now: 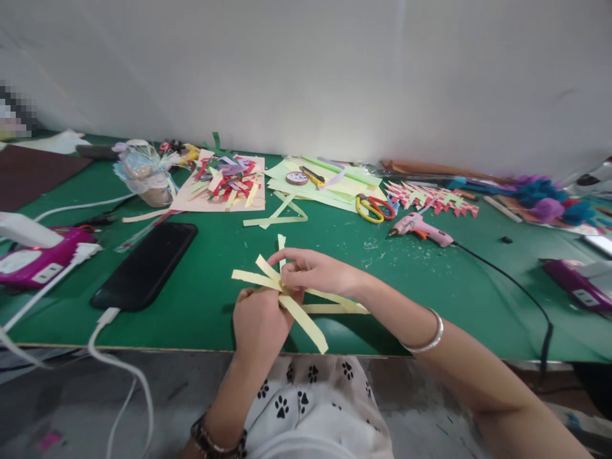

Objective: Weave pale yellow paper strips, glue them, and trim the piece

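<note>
Several pale yellow paper strips (306,322) cross one another near the table's front edge, their ends fanning out in different directions. My left hand (262,319) is closed around them from below, its fingertips partly hidden behind the strips. From the right, my right hand (315,271) reaches in with bent fingers pinching the strips where they cross. One pale green strip (282,242) sticks up beyond my right fingers. Further strip ends lie under my right wrist. Behind the hands, a folded pale green strip (277,221) lies on the green table (215,255).
A black phone (146,264) with a white cable lies left, beside a purple power strip (45,255). To the right are a pink glue gun (421,229) and scissors (370,208). Behind lie a yellow cutter (313,176), paper sheets (344,191) and a heap of coloured strips (232,182).
</note>
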{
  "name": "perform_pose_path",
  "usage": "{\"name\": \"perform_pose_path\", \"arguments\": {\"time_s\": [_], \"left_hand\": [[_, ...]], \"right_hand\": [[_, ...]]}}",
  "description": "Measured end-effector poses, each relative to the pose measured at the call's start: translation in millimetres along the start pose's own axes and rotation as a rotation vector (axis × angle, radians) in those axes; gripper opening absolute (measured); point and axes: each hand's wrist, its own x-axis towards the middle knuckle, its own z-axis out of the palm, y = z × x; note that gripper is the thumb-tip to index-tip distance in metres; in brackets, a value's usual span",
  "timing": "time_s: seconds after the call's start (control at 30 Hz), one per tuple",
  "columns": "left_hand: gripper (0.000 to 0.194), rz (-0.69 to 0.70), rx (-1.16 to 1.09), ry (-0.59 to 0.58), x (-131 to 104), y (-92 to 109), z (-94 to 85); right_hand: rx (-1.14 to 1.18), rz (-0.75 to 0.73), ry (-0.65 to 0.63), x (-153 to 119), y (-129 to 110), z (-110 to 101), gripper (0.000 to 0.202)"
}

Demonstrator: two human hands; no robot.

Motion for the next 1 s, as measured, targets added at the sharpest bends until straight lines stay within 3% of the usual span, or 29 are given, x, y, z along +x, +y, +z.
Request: {"name": "perform_pose_path", "arguments": {"time_s": [0.4, 0.53, 0.67, 0.73, 0.83, 1.0], "left_hand": [[0.029, -0.004, 0.012, -0.012, 0.9, -2.1, -4.0], [0.030, -0.004, 0.017, -0.022, 0.6, -4.2, -2.5], [0.035, 0.006, -0.027, -0.050, 0.7, -5.5, -1.3], [0.038, -0.006, -0.048, -0.068, 0.8, -5.3, -1.7], [0.039, -0.023, -0.066, -0.099, 0.6, -4.6, -3.2], [0.038, -0.034, -0.059, -0.117, -0.7, -4.1, -3.7]], "right_hand": [[-0.059, -0.057, -0.019, 1.7, 5.6, -0.1, 0.023], [-0.175, -0.053, 0.007, 0.5, -0.3, -4.0, 0.020], [-0.495, -0.113, 0.150, 13.2, -10.0, -24.2, 0.025], [-0.819, -0.162, 0.311, 26.1, -12.8, -39.6, 0.021], [-1.219, -0.089, 0.511, 46.9, -12.5, -61.6, 0.026], [-1.367, 0.081, 0.545, 66.6, -2.9, -83.2, 0.028]]}}
